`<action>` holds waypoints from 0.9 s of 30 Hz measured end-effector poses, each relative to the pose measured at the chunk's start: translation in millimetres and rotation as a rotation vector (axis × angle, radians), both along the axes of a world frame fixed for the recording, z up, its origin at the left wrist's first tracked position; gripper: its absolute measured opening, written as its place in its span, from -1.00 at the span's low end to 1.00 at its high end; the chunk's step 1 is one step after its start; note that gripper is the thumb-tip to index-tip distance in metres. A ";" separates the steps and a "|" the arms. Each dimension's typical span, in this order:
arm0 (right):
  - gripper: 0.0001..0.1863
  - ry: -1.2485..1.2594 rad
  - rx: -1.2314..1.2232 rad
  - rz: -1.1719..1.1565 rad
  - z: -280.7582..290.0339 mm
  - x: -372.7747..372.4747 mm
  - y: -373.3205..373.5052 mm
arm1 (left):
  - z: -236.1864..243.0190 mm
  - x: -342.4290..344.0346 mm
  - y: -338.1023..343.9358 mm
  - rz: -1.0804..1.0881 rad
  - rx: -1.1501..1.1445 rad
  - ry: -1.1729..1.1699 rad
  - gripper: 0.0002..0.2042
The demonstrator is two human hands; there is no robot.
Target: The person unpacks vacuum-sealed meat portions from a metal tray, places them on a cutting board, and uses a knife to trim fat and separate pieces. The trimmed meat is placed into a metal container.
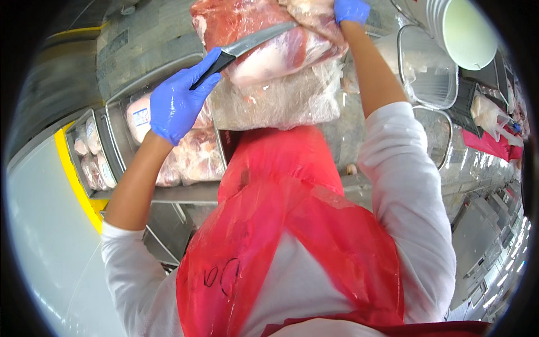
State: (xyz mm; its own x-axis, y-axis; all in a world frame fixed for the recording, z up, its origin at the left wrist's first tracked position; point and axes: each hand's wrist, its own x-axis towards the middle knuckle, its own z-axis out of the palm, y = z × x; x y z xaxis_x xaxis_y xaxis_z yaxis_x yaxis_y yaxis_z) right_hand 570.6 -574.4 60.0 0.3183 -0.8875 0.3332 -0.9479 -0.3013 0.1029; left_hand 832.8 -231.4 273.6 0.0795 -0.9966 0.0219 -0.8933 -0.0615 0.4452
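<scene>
My left hand point(182, 101), in a blue glove, is closed around the black handle of a knife point(261, 38). The blade lies slanted across a large piece of raw meat point(269, 62), its tip by a pale flap of fat point(317, 12) at the right. At that flap's edge my right hand point(352, 11), also blue-gloved, is closed on it; the picture's top edge cuts off part of the hand. Beneath the meat is a block covered in crumpled clear plastic point(281, 104), close to my red apron.
To the left, a metal tray point(112, 118) holds more meat, some of it labelled, beside a smaller tray point(90, 160) of packed meat. At the right stand a clear plastic tub point(435, 84) and a white bucket point(469, 33). A yellow edge point(73, 174) runs at far left.
</scene>
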 end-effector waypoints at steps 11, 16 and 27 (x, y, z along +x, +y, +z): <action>-0.81 -0.338 0.101 0.047 32.8 -12.0 78.4 | 55.2 -41.1 -7.9 -0.232 0.067 -0.049 -0.56; -0.82 -0.177 0.041 0.149 45.5 -14.3 66.7 | 93.9 -8.6 2.9 -0.165 0.182 -0.188 -0.56; -0.82 -0.121 -0.013 0.168 23.0 -9.1 40.2 | 76.7 -3.5 -44.6 -0.190 0.103 -0.260 -0.60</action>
State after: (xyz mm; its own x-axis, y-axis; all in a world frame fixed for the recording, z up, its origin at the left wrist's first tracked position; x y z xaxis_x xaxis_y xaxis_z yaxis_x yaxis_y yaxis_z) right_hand 561.4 -534.2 83.0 0.4182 -0.8209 0.3889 -0.8903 -0.4553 -0.0038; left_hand 829.3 -276.0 350.2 -0.1026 -0.9912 -0.0841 -0.9759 0.0840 0.2014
